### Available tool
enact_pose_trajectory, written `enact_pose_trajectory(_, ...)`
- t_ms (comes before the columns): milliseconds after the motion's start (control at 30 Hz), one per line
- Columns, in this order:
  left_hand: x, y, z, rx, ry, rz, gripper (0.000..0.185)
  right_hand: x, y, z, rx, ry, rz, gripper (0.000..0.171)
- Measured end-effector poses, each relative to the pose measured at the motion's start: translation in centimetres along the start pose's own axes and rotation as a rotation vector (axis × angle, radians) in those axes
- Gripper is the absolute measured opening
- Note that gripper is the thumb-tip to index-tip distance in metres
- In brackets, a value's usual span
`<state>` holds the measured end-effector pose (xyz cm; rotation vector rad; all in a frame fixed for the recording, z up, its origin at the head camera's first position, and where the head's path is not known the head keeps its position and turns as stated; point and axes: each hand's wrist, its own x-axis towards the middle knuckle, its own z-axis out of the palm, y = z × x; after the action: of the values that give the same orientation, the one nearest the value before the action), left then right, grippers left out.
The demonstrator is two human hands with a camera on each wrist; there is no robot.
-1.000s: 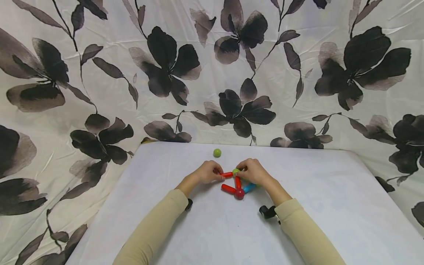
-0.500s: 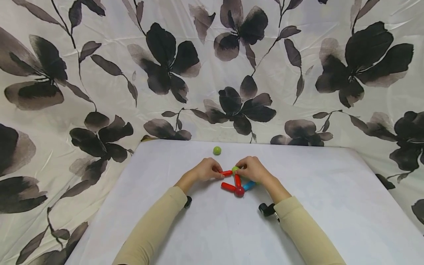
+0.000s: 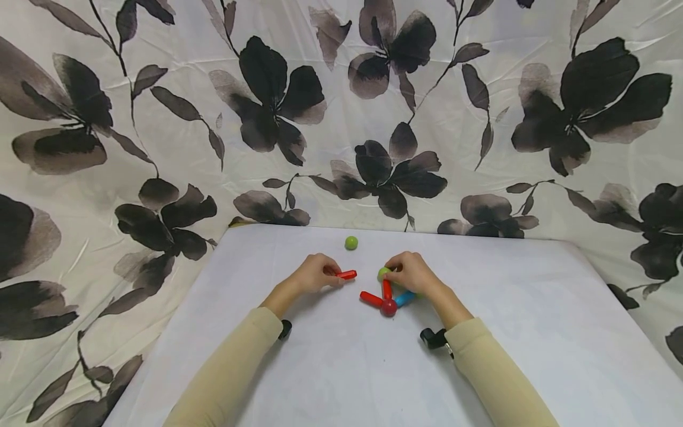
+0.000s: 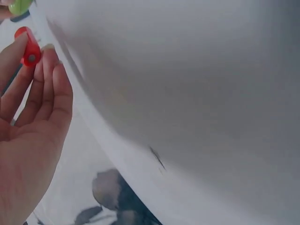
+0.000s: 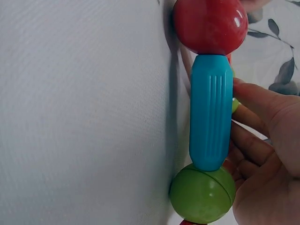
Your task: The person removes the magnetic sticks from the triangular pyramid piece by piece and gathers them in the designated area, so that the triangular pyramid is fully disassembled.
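Note:
Between left thumb and fingers, my left hand (image 3: 315, 274) pinches a short red toy rod (image 3: 348, 275); a round silvery disc shows at its end in the left wrist view. My right hand (image 3: 413, 274) pinches a green ball (image 3: 383, 273) at the top of a ball-and-rod build. From it a second red rod (image 3: 387, 290) runs down to a red ball (image 3: 389, 308). A third red rod (image 3: 370, 299) sticks out left from that ball. Up close in the right wrist view, a ribbed blue rod (image 5: 211, 112) joins the red ball to another green ball (image 5: 202, 193).
A loose green ball (image 3: 351, 242) lies near the back edge of the white-covered table (image 3: 341, 367). Behind the table hangs a floral cloth (image 3: 331, 118). Small black cameras sit at both wrists.
My left hand has moved left with its red rod, opening a gap between the rod and the green ball. The right hand stays on that ball.

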<state>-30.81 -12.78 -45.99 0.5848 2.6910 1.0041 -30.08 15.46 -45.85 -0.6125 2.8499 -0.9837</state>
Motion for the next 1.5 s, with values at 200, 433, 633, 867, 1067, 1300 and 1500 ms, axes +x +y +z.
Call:
enact_pose_trajectory(200, -1.2, -1.5, -2.0, 0.009, 0.045, -0.036, 0.020, -0.1, 0.0, 0.0, 0.006, 0.006, -0.003, 0.021)
enact_pose_trajectory(433, -2.3, -3.8, -4.0, 0.046, 0.077, -0.021, 0.020, -0.4, 0.0, -0.1, 0.004, 0.008, 0.008, 0.022)
enact_pose_trajectory(633, -2.7, -5.4, -4.7, 0.072, 0.077, -0.016, 0.018, -0.6, -0.1, -0.1, 0.011, 0.013, 0.007, 0.022)
enact_pose_trajectory(867, -2.9, -5.7, -4.6, 0.084, 0.055, -0.035, 0.016, -0.7, 0.0, 0.1, 0.018, 0.006, 0.009, 0.022)
enact_pose_trajectory(1067, -3.1, -5.4, -4.6, 0.092, 0.036, -0.047, 0.023, -0.6, -0.2, 0.1, 0.021, -0.001, 0.021, 0.024)
enact_pose_trajectory(1300, -3.8, -3.9, -4.4, 0.131, 0.038, -0.018, 0.041, -0.6, -0.4, 0.0, -0.017, -0.023, 0.007, 0.035)
enact_pose_trajectory(1500, -4.5, -0.8, -3.4, 0.136, 0.038, 0.101, 0.044, -1.8, -1.2, -0.7, -0.058, 0.020, -0.004, 0.046)
